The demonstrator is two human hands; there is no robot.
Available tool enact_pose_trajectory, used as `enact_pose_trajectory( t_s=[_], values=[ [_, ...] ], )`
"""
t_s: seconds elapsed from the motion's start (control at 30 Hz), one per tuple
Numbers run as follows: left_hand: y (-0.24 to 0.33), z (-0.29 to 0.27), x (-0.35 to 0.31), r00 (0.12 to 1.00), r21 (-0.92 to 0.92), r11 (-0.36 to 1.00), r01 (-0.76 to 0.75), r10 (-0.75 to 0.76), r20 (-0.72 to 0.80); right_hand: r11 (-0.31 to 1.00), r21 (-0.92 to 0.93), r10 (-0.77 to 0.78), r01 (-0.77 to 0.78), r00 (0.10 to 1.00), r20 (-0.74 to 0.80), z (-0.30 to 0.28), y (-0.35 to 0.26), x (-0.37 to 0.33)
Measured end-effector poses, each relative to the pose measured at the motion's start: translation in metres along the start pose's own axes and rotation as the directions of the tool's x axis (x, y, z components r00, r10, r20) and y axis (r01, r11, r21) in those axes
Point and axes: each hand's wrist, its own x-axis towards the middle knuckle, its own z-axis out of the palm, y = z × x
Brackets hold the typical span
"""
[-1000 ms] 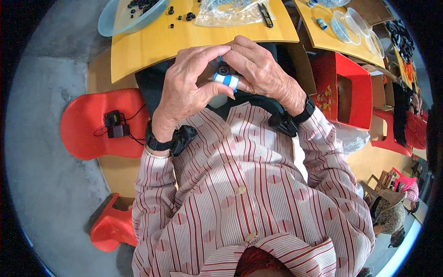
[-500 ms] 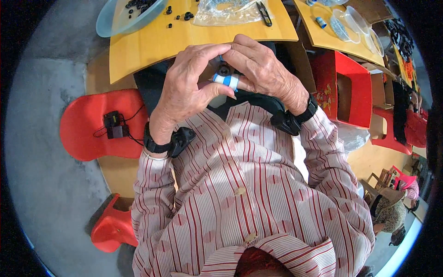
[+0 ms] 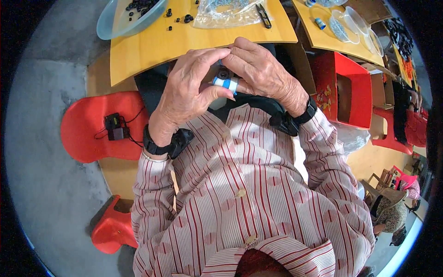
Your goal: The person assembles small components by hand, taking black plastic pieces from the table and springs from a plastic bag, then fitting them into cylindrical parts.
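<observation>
While the left hand (image 3: 187, 90) and right hand (image 3: 263, 67) meet at the near edge of the yellow table (image 3: 138, 53), a small dark round part (image 3: 224, 74) sits between them, just beside a blue-and-white band (image 3: 225, 83). Left index finger and thumb stand arched apart, the thumb close to the band; right fingers are bent near the part. From my position I cannot tell which fingertips pinch it. On the table: pale blue tub (image 3: 105, 23), clear plastic bag (image 3: 226, 19), black snips (image 3: 263, 16).

Pale, red-striped, red-dotted collared shirt (image 3: 230, 184) and black wrist straps (image 3: 157, 147)
</observation>
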Motion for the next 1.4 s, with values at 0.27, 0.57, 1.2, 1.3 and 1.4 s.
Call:
enact_pose_trajectory(
  t_s=[0.27,0.57,1.2,1.3,1.4],
  values=[
    [-0.001,-0.001,0.001,0.999,-0.017,0.999,-0.039,0.039,-0.006,1.0,0.001,0.018,-0.018,1.0,0.01,-0.003,-0.002,0.0],
    [0.004,-0.005,0.002,1.0,0.01,1.0,-0.009,0.009,-0.007,0.997,0.076,0.01,-0.009,1.0,-0.015,0.0,-0.003,0.002],
    [-0.033,-0.006,-0.035,0.953,0.06,0.954,0.292,-0.296,0.065,0.832,-0.305,0.497,-0.463,0.867,0.04,-0.044,0.032,-0.082],
    [-0.045,-0.01,-0.056,0.908,0.106,0.913,0.394,-0.404,0.109,0.732,-0.351,0.624,-0.584,0.781,0.004,-0.051,0.046,-0.121],
    [-0.062,-0.01,-0.088,0.823,0.198,0.843,0.501,-0.534,0.191,0.628,-0.398,0.739,-0.669,0.672,0.037,-0.053,0.067,-0.172]
  ],
)
